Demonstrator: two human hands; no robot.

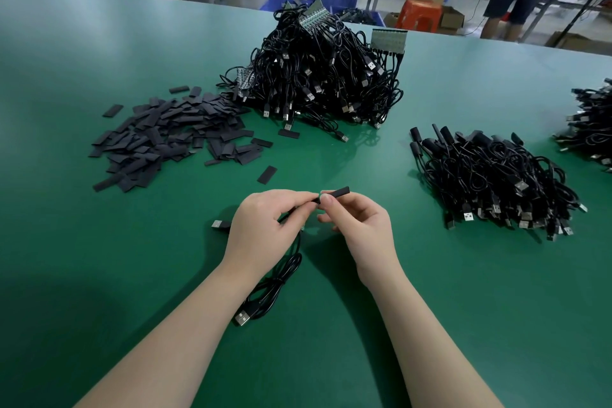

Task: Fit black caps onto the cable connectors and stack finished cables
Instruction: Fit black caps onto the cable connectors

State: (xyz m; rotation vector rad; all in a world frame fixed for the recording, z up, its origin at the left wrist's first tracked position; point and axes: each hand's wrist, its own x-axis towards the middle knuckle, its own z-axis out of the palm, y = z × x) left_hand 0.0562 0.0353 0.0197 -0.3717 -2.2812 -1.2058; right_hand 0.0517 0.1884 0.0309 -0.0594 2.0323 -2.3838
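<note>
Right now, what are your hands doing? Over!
Left hand pinches thin black cable end. Right hand pinches small black tube cap, meeting connector. Nothing blocking.

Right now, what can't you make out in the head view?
- Connector end: hidden in the left hand's grip and behind the right hand's fingers.
- How far the black cap is seated: covered by fingertips.
- Cable pile at far right: cut off by the frame edge.
- Capped ends in the finished stack: too small to check.
</note>
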